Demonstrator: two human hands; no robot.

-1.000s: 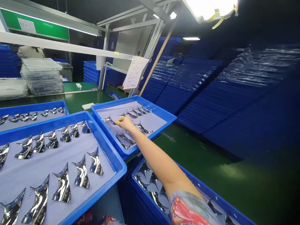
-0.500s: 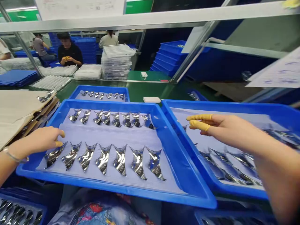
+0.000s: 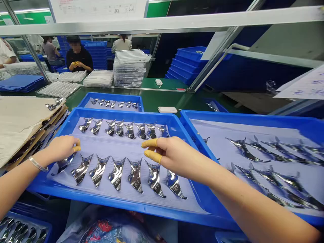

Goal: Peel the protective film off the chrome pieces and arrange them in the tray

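1. Holding yellow-covered fingers (image 3: 153, 156) of the right hand (image 3: 175, 154) apart above the blue tray (image 3: 121, 204).
2. Bending left hand (image 3: 60, 148) over the leftmost shiny part (image 3: 62, 165) in the tray's front row.
3. Cannot tell whether pinching or merely touching it.

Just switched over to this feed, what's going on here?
Someone's left hand, with yellow finger covers like the other, is at the leftmost front-row piece in the middle blue tray; whether it grips it is unclear. The right hand is over the same tray, near the gap between its two rows of shiny curved pieces, with nothing visible in it. The right-side tray holds more pieces.
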